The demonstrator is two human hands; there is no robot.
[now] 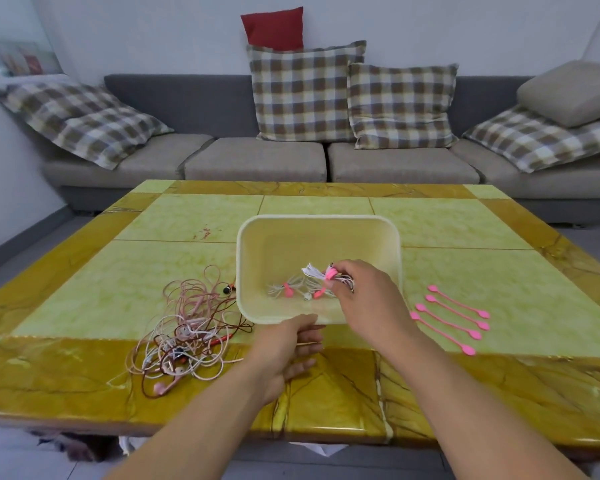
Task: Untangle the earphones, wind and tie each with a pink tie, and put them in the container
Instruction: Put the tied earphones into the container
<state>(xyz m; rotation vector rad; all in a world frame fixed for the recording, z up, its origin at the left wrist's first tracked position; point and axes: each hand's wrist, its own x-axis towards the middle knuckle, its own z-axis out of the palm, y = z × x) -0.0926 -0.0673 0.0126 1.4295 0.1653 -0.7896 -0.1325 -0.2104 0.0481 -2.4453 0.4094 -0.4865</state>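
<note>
The right hand pinches a tied earphone bundle over the container. The left hand, fingers relaxed, touches the container's near rim.

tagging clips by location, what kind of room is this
Most likely a home living room: a grey sofa with checked cushions stands behind a low tiled coffee table, where the cream container sits.
</note>
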